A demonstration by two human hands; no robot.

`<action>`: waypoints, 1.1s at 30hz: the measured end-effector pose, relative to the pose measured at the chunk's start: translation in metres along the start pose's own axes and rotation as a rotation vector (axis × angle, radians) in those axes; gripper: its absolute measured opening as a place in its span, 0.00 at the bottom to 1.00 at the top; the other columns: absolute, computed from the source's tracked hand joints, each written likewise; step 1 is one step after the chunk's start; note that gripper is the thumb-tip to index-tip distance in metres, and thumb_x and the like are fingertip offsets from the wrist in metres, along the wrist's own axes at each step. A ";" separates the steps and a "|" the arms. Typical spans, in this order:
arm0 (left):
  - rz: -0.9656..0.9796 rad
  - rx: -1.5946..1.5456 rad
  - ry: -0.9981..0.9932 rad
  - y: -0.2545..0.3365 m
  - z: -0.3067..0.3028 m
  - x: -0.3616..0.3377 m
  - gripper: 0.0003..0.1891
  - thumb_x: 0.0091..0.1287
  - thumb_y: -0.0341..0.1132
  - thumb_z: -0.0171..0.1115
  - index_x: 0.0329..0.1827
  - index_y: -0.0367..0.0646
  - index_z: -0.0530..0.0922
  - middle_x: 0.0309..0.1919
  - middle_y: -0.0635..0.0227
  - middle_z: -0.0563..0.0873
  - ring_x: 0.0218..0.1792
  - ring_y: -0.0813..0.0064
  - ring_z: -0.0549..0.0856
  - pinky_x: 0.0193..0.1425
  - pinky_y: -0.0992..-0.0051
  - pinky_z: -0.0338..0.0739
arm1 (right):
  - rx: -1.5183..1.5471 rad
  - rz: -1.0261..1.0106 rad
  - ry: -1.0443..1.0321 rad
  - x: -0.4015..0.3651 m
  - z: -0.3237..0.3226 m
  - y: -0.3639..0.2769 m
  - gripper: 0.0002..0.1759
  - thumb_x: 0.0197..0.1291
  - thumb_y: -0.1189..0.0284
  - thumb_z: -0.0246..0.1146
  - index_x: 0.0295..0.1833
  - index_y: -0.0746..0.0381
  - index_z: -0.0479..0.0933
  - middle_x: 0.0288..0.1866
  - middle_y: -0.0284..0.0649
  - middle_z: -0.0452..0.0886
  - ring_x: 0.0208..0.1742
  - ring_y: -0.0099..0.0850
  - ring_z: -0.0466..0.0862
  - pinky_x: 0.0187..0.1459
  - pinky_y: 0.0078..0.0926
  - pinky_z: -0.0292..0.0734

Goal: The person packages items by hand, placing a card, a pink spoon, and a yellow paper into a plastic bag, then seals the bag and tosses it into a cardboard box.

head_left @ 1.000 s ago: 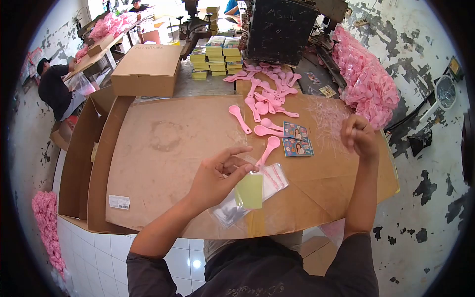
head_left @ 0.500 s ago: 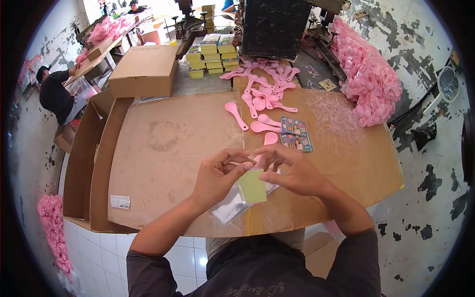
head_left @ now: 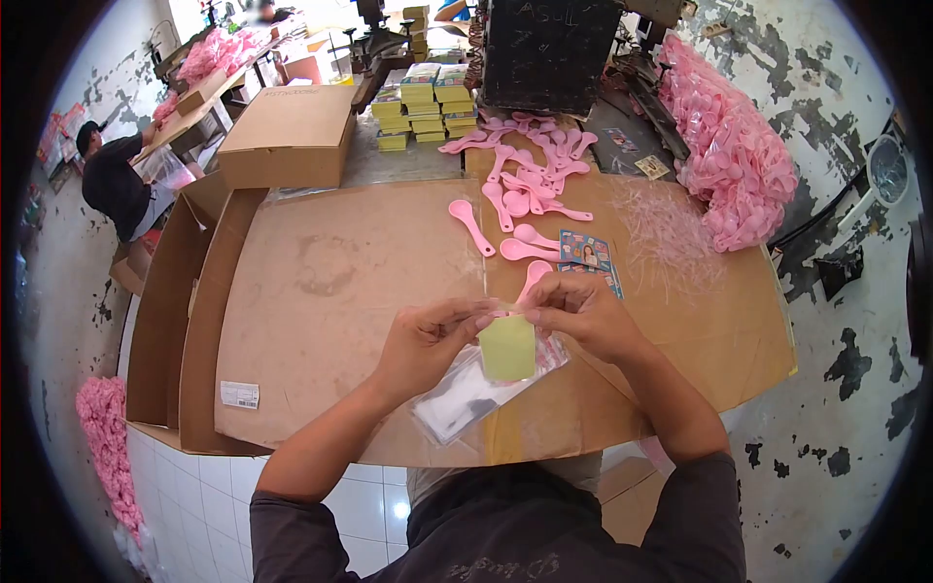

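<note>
Cardboard (head_left: 340, 243) lies below the grip: left hand (head_left: 437, 335) and right hand (head_left: 581, 316) pinch clear film (head_left: 503, 305) around a green card (head_left: 507, 350), apparently working its top edge; next needs steady fingers.

Pale handwritten capitals that appear to read "ASUL" mark a black cabinet (head_left: 544, 63) at the worktop's far side, while lettering on a closed cardboard carton (head_left: 284, 121), a dark shirt (head_left: 501, 539) and a white barcode label (head_left: 240, 394) is too small or blurred to decipher.
</note>
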State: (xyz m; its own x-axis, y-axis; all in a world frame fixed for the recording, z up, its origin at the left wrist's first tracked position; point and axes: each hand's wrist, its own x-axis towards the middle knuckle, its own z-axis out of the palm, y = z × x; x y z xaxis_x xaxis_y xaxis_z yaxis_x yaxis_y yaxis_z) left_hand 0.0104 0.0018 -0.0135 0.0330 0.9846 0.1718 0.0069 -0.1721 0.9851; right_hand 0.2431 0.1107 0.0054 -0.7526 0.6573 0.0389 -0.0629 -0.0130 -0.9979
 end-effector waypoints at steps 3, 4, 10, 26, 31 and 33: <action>0.054 0.047 -0.005 0.005 0.001 0.000 0.13 0.78 0.27 0.63 0.61 0.33 0.83 0.52 0.59 0.92 0.50 0.77 0.89 0.54 0.74 0.87 | 0.039 0.004 0.008 0.000 0.000 -0.001 0.08 0.68 0.76 0.72 0.50 0.66 0.85 0.41 0.32 0.86 0.40 0.17 0.84 0.42 0.18 0.79; 0.062 0.058 -0.002 0.007 0.002 0.001 0.12 0.78 0.27 0.63 0.61 0.33 0.84 0.51 0.60 0.92 0.50 0.77 0.89 0.54 0.74 0.87 | 0.056 -0.001 0.018 0.000 0.000 -0.002 0.08 0.68 0.76 0.72 0.50 0.65 0.85 0.40 0.32 0.85 0.39 0.17 0.83 0.41 0.17 0.79; 0.017 0.068 -0.014 0.003 0.000 -0.001 0.11 0.78 0.25 0.63 0.58 0.33 0.86 0.50 0.62 0.92 0.49 0.79 0.88 0.54 0.76 0.85 | 0.011 -0.012 -0.035 0.000 -0.004 -0.001 0.06 0.68 0.79 0.70 0.49 0.66 0.86 0.42 0.32 0.84 0.40 0.18 0.83 0.41 0.18 0.78; -0.128 -0.073 -0.072 0.006 -0.001 0.001 0.13 0.75 0.26 0.65 0.60 0.31 0.85 0.55 0.58 0.91 0.53 0.75 0.89 0.60 0.72 0.86 | -0.139 -0.094 -0.077 -0.001 -0.014 0.006 0.13 0.69 0.79 0.68 0.58 0.68 0.83 0.45 0.34 0.82 0.44 0.20 0.82 0.47 0.20 0.78; -0.135 -0.049 -0.025 -0.005 -0.005 0.001 0.16 0.76 0.26 0.65 0.64 0.32 0.82 0.55 0.57 0.90 0.55 0.74 0.88 0.60 0.74 0.86 | -0.139 -0.087 -0.076 -0.004 -0.001 0.001 0.21 0.67 0.78 0.71 0.64 0.68 0.77 0.44 0.34 0.81 0.45 0.20 0.82 0.47 0.21 0.78; -0.037 -0.117 0.015 0.001 -0.003 0.002 0.18 0.76 0.26 0.65 0.67 0.32 0.79 0.54 0.58 0.90 0.54 0.74 0.89 0.59 0.73 0.86 | -0.233 -0.078 -0.101 -0.005 -0.001 -0.002 0.21 0.67 0.78 0.71 0.64 0.68 0.77 0.44 0.33 0.82 0.45 0.21 0.82 0.47 0.22 0.79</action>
State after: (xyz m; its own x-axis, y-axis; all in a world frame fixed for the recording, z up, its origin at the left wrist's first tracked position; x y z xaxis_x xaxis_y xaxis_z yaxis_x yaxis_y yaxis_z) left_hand 0.0075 0.0034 -0.0117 0.0202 0.9907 0.1346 -0.1093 -0.1317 0.9852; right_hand 0.2479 0.1079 0.0071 -0.8137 0.5710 0.1091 0.0207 0.2161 -0.9761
